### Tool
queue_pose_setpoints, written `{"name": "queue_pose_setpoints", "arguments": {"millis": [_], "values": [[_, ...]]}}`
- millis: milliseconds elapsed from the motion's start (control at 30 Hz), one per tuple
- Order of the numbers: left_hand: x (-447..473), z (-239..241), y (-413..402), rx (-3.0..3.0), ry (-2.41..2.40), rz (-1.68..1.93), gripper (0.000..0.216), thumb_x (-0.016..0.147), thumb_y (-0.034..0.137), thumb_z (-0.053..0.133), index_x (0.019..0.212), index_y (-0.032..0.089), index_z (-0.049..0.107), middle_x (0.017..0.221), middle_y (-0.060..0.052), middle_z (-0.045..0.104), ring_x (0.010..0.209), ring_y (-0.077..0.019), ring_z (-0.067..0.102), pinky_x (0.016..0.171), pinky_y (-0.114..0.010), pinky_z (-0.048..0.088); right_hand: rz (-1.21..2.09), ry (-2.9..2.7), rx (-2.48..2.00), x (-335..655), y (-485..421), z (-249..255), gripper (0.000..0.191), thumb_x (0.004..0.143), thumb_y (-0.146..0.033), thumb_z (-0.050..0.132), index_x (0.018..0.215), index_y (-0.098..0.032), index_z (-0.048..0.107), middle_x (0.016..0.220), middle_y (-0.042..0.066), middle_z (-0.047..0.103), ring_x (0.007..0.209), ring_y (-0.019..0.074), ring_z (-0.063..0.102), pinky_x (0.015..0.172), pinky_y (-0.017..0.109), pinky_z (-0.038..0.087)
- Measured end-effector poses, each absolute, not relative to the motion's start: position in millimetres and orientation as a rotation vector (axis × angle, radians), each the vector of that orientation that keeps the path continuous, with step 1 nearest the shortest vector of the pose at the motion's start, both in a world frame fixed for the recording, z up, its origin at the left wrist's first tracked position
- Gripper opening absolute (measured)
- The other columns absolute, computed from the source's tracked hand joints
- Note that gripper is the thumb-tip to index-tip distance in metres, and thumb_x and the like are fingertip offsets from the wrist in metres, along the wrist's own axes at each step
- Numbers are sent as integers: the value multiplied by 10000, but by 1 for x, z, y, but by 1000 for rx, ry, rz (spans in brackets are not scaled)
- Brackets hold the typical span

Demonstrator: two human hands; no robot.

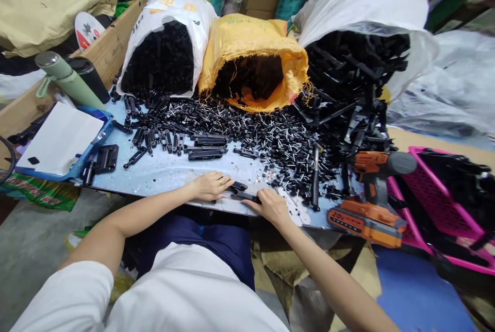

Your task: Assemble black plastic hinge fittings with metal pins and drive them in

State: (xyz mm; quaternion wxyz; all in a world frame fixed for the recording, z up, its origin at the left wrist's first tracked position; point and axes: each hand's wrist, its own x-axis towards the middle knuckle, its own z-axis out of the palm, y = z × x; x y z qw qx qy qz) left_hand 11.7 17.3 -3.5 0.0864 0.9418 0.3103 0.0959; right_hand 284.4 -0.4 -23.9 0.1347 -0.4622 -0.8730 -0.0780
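At the table's near edge, my left hand (211,186) lies over the left end of some black plastic parts (240,188), a ring on one finger. My right hand (273,205) pinches the right end of a long black part (247,197) between thumb and fingers. The left fingertips are partly hidden, so their exact hold is unclear. Just beyond my hands, several assembled black pieces (207,152) lie stacked. To the right lie a hammer (315,177) and an orange cordless drill (371,198).
Heaps of small black parts and metal pins (232,120) spread across the blue table (154,172). Behind them lie a white sack (174,7), a yellow sack (251,33) and a larger white bag (367,2). A pink basket (444,203) is right; a blue tray (77,162) is left.
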Motion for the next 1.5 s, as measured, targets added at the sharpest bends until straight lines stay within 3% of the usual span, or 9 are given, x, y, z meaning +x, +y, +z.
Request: {"name": "queue_pose_setpoints", "arguments": {"millis": [200,367,533,700,833,900,1067,1333,1500], "values": [[26,13,21,2533,1273,175,504,928,481,301,778,150,649,790,-115,654,765,-196,608,694,-291,436,31,-2689,-918,275,8,14,589,918,-582,265,580,-167,511,554,40,516,488,116,443,493,270,266],[8,56,-41,2339,1011,700,671,939,489,53,631,184,566,584,-63,575,579,-145,547,592,-268,417,696,-2555,-405,252,-11,75,597,940,-554,175,612,-184,511,511,23,458,491,124,444,493,274,301],[26,72,-91,2030,926,1166,699,925,493,-33,577,195,495,475,-34,481,464,-124,472,499,-265,388,1062,-2127,-383,200,-50,54,661,870,-664,56,697,-221,515,557,45,469,523,170,493,520,319,412],[31,27,-82,2218,1164,1437,871,850,619,-100,863,174,649,730,-104,622,731,-181,590,659,-313,478,718,-1803,-894,133,-32,1,779,854,-470,-207,1192,-200,441,1111,171,487,1056,239,522,827,451,470],[0,-5,-42,2582,1453,916,857,797,744,78,1155,169,603,956,-145,625,922,-237,579,773,-347,458,501,-2339,-720,125,63,-5,472,950,-458,190,1205,-232,517,1306,110,452,1244,247,382,1022,485,325],[-13,-12,-23,2669,1516,547,699,825,687,288,1226,178,553,1001,-153,609,960,-254,558,795,-357,435,242,-2591,-756,128,112,-7,497,887,-547,396,1270,-250,505,1382,107,398,1297,291,311,1066,531,222],[-25,-13,16,2777,1489,188,522,835,481,526,1274,201,486,1042,-150,589,972,-266,525,775,-356,387,-61,-2773,-890,115,170,-21,682,784,-660,481,1361,-301,425,1371,135,421,1246,337,382,1039,550,219],[-41,-11,82,2626,1604,244,434,832,414,577,1219,223,532,1140,-134,559,1055,-247,492,833,-350,349,209,-2740,-800,109,210,-1,434,933,-439,387,1293,-232,511,1315,81,507,1213,237,449,1045,444,303],[-37,0,82,2566,1668,407,588,842,472,535,1318,147,420,1177,-159,544,1111,-269,469,895,-388,341,288,-2195,-1276,106,301,32,406,940,-340,380,1250,-110,509,1167,138,594,1075,221,548,941,370,416]]}}
